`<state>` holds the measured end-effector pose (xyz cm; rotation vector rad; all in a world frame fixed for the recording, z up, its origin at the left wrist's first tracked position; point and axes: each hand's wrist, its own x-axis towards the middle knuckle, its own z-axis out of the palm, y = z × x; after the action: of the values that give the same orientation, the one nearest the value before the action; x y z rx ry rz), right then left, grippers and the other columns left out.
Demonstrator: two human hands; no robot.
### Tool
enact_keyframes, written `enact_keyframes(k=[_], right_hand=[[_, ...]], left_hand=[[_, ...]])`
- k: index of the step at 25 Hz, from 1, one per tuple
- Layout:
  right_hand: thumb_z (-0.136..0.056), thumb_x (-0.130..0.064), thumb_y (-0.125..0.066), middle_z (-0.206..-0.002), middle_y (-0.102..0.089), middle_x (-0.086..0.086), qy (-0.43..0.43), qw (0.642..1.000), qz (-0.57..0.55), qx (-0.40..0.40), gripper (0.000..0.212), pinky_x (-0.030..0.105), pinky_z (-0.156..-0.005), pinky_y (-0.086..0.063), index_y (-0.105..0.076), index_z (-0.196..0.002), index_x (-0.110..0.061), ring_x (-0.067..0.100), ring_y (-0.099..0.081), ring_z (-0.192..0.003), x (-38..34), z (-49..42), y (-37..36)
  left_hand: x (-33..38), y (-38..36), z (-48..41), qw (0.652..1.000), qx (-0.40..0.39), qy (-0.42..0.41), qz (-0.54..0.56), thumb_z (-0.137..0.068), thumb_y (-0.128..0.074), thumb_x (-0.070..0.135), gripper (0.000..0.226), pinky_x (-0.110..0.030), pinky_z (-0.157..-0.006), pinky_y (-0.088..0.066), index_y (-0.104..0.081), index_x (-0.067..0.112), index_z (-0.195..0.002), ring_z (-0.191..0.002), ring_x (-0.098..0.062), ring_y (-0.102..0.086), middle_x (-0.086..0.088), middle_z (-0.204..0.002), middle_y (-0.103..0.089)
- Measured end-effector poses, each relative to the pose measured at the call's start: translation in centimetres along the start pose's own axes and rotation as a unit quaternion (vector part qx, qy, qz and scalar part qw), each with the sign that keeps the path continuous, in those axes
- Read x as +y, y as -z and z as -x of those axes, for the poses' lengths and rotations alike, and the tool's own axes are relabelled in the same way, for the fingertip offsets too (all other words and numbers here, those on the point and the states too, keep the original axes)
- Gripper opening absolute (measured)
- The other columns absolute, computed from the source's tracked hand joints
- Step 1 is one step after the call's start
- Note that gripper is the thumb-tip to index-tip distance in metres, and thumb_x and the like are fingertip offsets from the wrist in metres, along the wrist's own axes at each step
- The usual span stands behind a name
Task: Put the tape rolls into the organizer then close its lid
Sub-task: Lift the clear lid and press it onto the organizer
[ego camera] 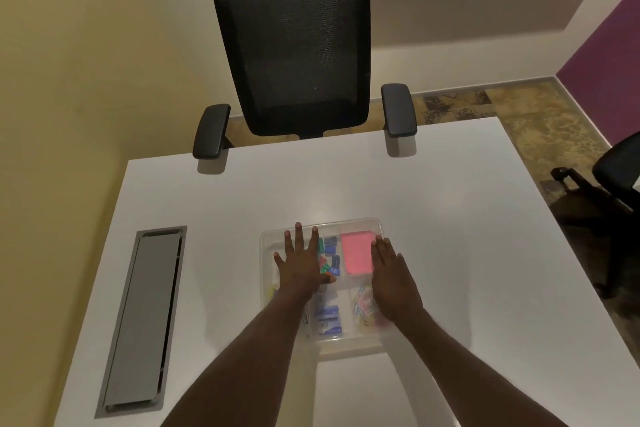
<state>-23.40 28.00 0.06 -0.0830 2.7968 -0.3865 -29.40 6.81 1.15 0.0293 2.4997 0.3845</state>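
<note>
A clear plastic organizer (360, 224) lies on the white table in front of me, its transparent lid down over the compartments. Through the lid I see a pink pad (356, 251), blue and green small boxes (329, 246), blue boxes (327, 317) nearer me and coloured paper clips (363, 305). My left hand (299, 265) lies flat on the lid's left half, fingers spread. My right hand (393, 279) lies flat on the lid's right half, fingers together. I see no tape rolls; the left compartments are hidden under my left hand.
A grey metal cable hatch (142, 319) is set into the white table (450, 218) at the left. A black mesh office chair (294, 45) stands at the table's far edge. Another dark chair (613, 180) stands off the right side.
</note>
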Motion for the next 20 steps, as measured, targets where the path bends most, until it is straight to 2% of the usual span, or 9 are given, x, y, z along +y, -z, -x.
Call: enact_keyframes(k=[2,4,8,12,15,18,20], right_hand=[[-0.099,-0.023,-0.049,-0.165,-0.011,0.010,0.000,0.999,-0.010,0.035,0.069,0.050,-0.124,-0.023,-0.018,-0.158,-0.004,0.030,-0.015,-0.155,0.5,3.7,-2.2],[-0.103,-0.027,-0.040,-0.163,-0.023,0.015,0.002,0.999,-0.009,0.052,0.061,0.052,-0.120,-0.032,-0.027,-0.156,-0.001,0.032,-0.022,-0.152,0.8,7.0,-3.8],[-0.107,-0.014,-0.017,-0.164,-0.020,0.019,0.005,0.997,-0.003,0.079,0.051,0.048,-0.121,-0.028,-0.025,-0.155,0.000,0.033,-0.019,-0.154,0.7,12.8,-6.1],[-0.106,-0.018,-0.042,-0.165,-0.021,0.019,-0.006,0.995,-0.030,0.093,0.055,0.042,-0.125,-0.025,-0.025,-0.155,0.002,0.031,-0.016,-0.155,0.1,17.1,-7.8],[-0.103,-0.016,-0.035,-0.162,-0.020,0.023,-0.018,0.998,0.016,0.063,0.054,0.043,-0.126,-0.017,-0.028,-0.153,0.004,0.036,-0.024,-0.152,0.1,16.7,-8.0],[-0.093,-0.022,-0.032,-0.151,-0.042,0.026,-0.046,0.997,0.063,0.015,0.059,0.049,-0.121,-0.015,-0.047,-0.143,0.005,0.040,-0.043,-0.141,-0.4,15.5,-6.3],[-0.091,-0.025,-0.051,-0.141,-0.055,0.027,-0.038,0.994,0.106,-0.011,0.050,0.056,-0.120,-0.023,-0.060,-0.131,0.005,0.042,-0.048,-0.137,-0.9,14.7,-5.0]], left_hand=[[0.2,0.2,0.2,1.000,0.000,0.000,-0.003,-0.082,-0.079,0.060,0.126,-0.072,-0.125,-0.007,0.011,0.031,-0.166,-0.161,-0.036,0.025,-0.005,-0.172,0.032],[0.1,0.3,0.4,1.000,0.000,0.000,-0.001,-0.082,-0.080,0.059,0.127,-0.072,-0.125,-0.009,0.010,0.031,-0.167,-0.161,-0.037,0.022,-0.006,-0.173,0.031],[0.1,0.4,0.7,1.000,0.002,-0.006,-0.002,-0.082,-0.081,0.059,0.127,-0.073,-0.124,-0.013,0.008,0.029,-0.167,-0.162,-0.040,0.018,-0.007,-0.173,0.028],[0.2,0.5,0.7,1.000,-0.002,-0.009,0.001,-0.082,-0.081,0.058,0.127,-0.073,-0.124,-0.013,0.008,0.028,-0.168,-0.162,-0.041,0.018,-0.007,-0.174,0.027],[0.2,0.4,0.8,1.000,0.001,-0.010,0.002,-0.082,-0.081,0.058,0.126,-0.073,-0.124,-0.012,0.008,0.028,-0.167,-0.161,-0.041,0.019,-0.008,-0.173,0.028],[0.0,0.3,0.7,1.000,0.010,-0.017,0.020,-0.081,-0.082,0.057,0.126,-0.073,-0.125,-0.010,0.005,0.028,-0.168,-0.161,-0.040,0.019,-0.007,-0.174,0.026],[-0.2,0.1,0.7,0.998,0.029,-0.023,0.049,-0.079,-0.084,0.055,0.125,-0.072,-0.125,-0.008,-0.001,0.028,-0.168,-0.162,-0.038,0.016,-0.006,-0.175,0.022]])
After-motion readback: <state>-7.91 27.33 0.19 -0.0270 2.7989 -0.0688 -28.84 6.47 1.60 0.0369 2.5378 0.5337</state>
